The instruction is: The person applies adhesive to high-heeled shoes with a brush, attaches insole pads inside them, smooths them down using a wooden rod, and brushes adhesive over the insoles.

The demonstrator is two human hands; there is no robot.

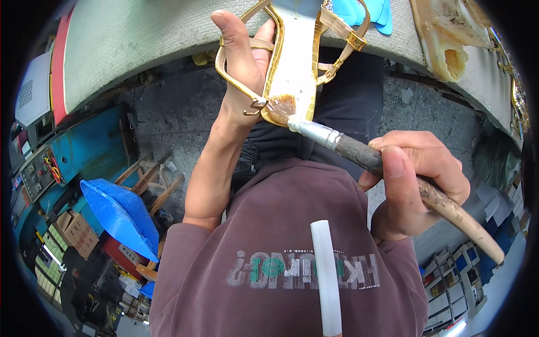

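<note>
My left hand holds a gold strappy sandal, with its fingers reaching beneath it and the thumb raised beside the straps. The sandal has a pale inner sole and gold edging, and its buckled straps splay out to both sides. Wrapped round the dark, worn handle of a brush is my right hand. The brush's brown, wet-looking bristles touch the inner sole at the end nearest me. Some whitish residue coats the metal collar. The sandal's far end is cut off by the picture's top edge.
A pale textured worktable curves across the top. Light blue pieces and a glue-stained container lie on it. At lower left are a blue plastic basin and a carton. A white stick juts up in front.
</note>
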